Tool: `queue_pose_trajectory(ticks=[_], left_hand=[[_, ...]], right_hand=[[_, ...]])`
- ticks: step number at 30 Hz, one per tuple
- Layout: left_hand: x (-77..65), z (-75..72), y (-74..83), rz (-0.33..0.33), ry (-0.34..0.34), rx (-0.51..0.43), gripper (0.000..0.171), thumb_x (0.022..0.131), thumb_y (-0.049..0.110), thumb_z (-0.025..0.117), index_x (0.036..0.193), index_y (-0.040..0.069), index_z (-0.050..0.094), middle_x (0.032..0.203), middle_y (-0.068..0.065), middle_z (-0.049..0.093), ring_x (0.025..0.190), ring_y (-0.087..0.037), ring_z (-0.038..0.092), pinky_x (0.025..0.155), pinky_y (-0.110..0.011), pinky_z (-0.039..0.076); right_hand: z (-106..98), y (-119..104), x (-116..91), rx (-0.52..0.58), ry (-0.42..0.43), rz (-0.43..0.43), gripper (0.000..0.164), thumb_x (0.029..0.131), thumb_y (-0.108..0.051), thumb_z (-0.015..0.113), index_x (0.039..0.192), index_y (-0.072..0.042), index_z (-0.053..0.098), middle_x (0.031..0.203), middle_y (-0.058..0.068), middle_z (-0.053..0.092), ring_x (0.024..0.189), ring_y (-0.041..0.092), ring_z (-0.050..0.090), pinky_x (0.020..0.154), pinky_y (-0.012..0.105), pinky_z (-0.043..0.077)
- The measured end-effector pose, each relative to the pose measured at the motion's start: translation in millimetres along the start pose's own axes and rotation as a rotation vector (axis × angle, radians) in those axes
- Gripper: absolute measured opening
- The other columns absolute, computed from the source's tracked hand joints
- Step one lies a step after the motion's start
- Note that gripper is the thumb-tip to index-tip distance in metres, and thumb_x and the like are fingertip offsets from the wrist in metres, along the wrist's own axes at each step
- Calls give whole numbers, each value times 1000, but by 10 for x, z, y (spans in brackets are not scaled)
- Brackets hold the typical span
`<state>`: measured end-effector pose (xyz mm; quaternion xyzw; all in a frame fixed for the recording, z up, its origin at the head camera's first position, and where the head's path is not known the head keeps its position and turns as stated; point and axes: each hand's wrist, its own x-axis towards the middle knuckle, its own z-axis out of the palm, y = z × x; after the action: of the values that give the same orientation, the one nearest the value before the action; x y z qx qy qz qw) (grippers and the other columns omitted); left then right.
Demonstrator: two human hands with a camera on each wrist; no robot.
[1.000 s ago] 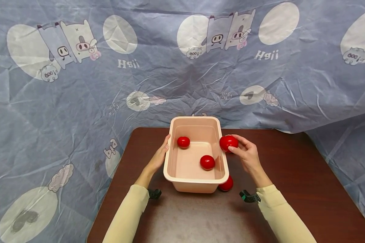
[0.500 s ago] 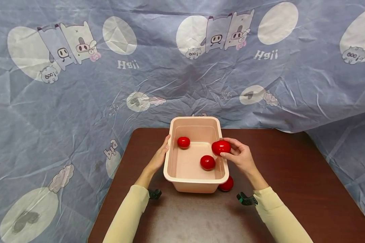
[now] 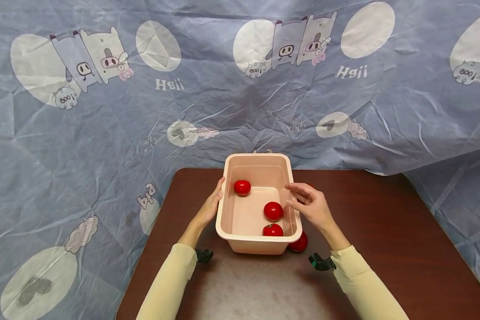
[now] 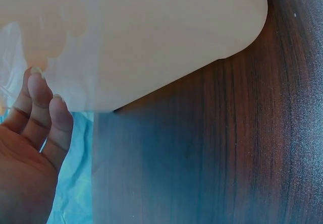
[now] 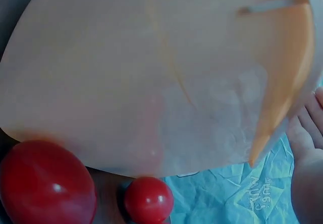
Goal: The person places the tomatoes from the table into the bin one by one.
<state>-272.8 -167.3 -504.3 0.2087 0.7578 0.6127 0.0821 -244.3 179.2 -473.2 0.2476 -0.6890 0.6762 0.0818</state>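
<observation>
A pale pink plastic basin [image 3: 248, 246] stands on the table in the head view, with three red tomatoes inside. One tomato [image 3: 242, 187] lies at its back left, another [image 3: 274, 211] right of centre, and a third [image 3: 273, 230] at the front wall. My left hand [image 3: 208, 209] rests against the basin's left side; in the left wrist view its fingers [image 4: 59, 120] touch the outer wall. Over the right rim, my right hand [image 3: 315, 209] holds nothing, thumb and fingers apart. Outside the basin, a tomato [image 3: 299, 242] sits by the front right corner.
Beyond my right hand, a small bit of red [image 3: 310, 186] shows on the table. The right wrist view has a large tomato [image 5: 48, 183] and a smaller-looking one [image 5: 149, 200] beside the basin. A printed blue cloth [image 3: 232, 98] hangs behind the brown table [image 3: 384, 231].
My right hand carried a tomato leftward over the rim and let it go. It now lies inside near the front wall. My left hand has stayed at the basin's side.
</observation>
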Motion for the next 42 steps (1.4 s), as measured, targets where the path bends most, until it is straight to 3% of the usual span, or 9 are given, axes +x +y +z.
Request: queue_pose_trajectory(ticks=[3,11,14,17,26,32,42], left_hand=[[-6,0,25,-1,0,10,54,107,18,24,158,10,5,165,-9,3,151,-27,5,121,-52,7],[-7,6,59,3,3,16,54,108,19,22,158,10,4,165,-10,4,151,-27,7,121,-51,10],[-8,6,45,2,6,16,54,108,20,23,158,10,5,165,-9,5,151,-26,8,121,-50,10],[-10,6,31,6,9,16,54,107,19,23,158,10,5,165,-9,5,151,-26,8,121,-51,10],[-6,11,6,11,14,19,54,107,18,24,157,9,6,165,-10,5,151,-28,6,121,-52,8],[-15,29,0,14,15,7,54,107,18,23,157,9,6,165,-9,5,151,-26,7,121,-50,8],[-23,28,7,15,30,17,54,107,18,24,157,8,8,165,-9,6,151,-25,7,122,-48,7]], right_hand=[[-35,2,-8,14,74,24,43,81,9,71,121,17,57,121,34,59,110,21,67,93,29,51],[-126,152,-96,61,321,165,33,89,1,67,117,16,60,104,7,75,95,8,70,82,19,55],[-169,239,-153,71,363,206,34,89,-1,67,117,17,60,100,2,76,92,7,71,83,18,54],[-219,327,-213,66,339,249,37,90,-4,66,118,18,58,99,0,76,92,7,71,83,17,54],[-328,654,-398,53,147,385,49,90,-7,68,127,19,49,99,-14,71,93,1,70,83,16,53],[-339,788,-511,58,103,399,50,88,-3,68,129,18,48,99,-13,71,95,1,68,83,17,53],[-335,823,-620,35,52,397,45,89,0,66,128,15,50,103,-12,69,97,1,67,82,19,54]])
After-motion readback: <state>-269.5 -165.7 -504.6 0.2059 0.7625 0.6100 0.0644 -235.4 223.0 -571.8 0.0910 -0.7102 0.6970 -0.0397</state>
